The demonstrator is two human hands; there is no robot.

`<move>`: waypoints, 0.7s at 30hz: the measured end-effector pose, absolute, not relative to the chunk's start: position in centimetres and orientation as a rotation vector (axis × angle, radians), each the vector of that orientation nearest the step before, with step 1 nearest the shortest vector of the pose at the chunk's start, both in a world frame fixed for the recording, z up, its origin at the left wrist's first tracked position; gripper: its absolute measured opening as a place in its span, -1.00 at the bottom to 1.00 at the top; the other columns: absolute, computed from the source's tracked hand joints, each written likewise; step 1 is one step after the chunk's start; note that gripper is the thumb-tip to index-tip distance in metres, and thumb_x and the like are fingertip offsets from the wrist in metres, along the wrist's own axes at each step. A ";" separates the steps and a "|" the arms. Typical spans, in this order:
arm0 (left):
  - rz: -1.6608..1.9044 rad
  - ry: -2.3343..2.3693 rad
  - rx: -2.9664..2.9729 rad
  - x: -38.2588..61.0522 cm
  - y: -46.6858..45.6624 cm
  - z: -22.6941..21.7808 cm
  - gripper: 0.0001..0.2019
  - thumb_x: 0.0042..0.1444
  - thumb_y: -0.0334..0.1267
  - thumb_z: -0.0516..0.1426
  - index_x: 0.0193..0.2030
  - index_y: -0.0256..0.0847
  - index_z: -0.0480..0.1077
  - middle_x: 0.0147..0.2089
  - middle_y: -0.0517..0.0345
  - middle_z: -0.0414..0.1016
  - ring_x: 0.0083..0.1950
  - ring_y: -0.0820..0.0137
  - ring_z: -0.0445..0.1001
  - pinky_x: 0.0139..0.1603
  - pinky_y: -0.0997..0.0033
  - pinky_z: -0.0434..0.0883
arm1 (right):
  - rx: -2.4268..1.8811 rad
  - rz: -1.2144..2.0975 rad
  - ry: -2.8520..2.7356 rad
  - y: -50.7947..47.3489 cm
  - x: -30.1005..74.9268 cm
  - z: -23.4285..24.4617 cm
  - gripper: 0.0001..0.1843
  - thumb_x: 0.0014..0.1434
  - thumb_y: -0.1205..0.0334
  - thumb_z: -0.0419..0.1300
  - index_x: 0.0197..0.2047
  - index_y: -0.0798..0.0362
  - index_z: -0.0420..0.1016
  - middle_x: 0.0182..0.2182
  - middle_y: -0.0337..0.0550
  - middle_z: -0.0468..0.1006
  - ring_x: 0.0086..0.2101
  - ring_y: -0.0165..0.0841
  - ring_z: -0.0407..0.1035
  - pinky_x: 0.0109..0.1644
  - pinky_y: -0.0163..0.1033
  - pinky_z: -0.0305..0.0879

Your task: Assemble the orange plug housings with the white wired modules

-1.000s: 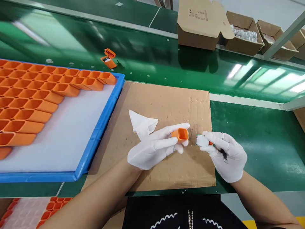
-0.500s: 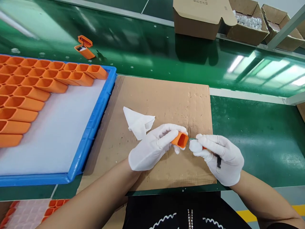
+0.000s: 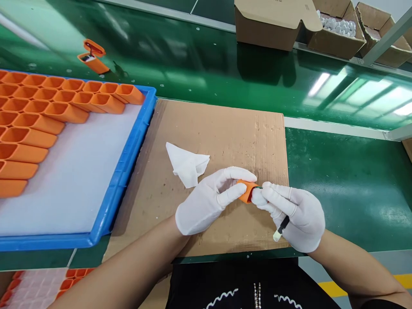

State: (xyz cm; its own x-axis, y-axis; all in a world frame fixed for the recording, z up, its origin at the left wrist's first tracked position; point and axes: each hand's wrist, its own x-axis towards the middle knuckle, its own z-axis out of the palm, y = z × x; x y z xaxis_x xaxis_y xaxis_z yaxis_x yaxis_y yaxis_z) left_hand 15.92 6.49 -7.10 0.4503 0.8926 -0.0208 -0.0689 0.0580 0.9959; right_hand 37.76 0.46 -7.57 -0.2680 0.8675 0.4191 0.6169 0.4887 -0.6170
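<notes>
At your far left a blue tray (image 3: 124, 171) rests on the green desk (image 3: 337, 180). Rows of orange shells (image 3: 48, 116) lie packed along its back and left side, mouths open towards you, with its white liner (image 3: 71, 184) bare in front of them. Behind the tray, on the desk, a lone orange piece (image 3: 92, 58) lies with its lid flipped up. Low at the left edge, the corner of a second tray (image 3: 48, 287) of orange parts shows below the desk.

A cardboard sheet (image 3: 209, 137) lies just beside the blue tray, and a crumpled white wipe (image 3: 186, 165) sits on it, close to your left wrist.

Your gloved left hand (image 3: 209, 201) is closed on an orange casing (image 3: 247, 191), thumb below and fingers over it, holding it just above the cardboard at the sheet's near right part. Your gloved right hand (image 3: 296, 214) meets it from the right, fingertips pressed against the casing's open end; what they pinch there is hidden. The remaining fingers are curled around a thin black stick (image 3: 281, 225) with a pale tip that points back towards you.

At the far side, upper right, stand a closed cardboard box (image 3: 273, 21) and an open box of small white parts (image 3: 337, 30).
</notes>
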 end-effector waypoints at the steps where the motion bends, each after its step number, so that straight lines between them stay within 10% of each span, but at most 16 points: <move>1: 0.878 0.814 1.313 15.9 6.5 -7.1 -0.84 0.28 -0.12 0.23 -0.07 -0.04 0.60 -0.06 0.14 0.64 -0.07 0.43 0.58 0.00 0.52 0.50 | -1.206 0.301 -2.026 0.5 37.7 -7.3 -0.34 0.30 0.38 0.29 0.38 -0.29 0.32 0.05 -0.22 0.66 -0.12 -0.32 0.64 -0.08 -0.27 0.64; 7: 0.873 0.810 1.351 16.0 6.5 -7.0 -0.86 0.27 -0.27 0.22 -0.07 -0.05 0.59 -0.05 0.13 0.63 -0.05 0.43 0.59 0.02 0.52 0.50 | -1.315 -0.056 -2.104 0.4 36.8 -5.8 -0.59 0.34 0.30 0.28 0.21 -0.18 0.51 -0.12 -0.26 0.73 -0.37 -0.38 0.62 -0.47 -0.27 0.42; 21: 0.875 0.792 1.278 16.3 6.4 -7.0 -0.87 0.23 -0.27 0.27 -0.09 -0.07 0.61 -0.09 0.11 0.64 -0.10 0.42 0.60 -0.02 0.49 0.54 | -1.467 0.024 -2.188 0.5 36.2 -4.9 -0.77 0.45 0.23 0.12 -0.04 -0.15 0.63 -0.26 -0.37 0.73 -0.54 -0.45 0.46 -0.54 -0.22 0.19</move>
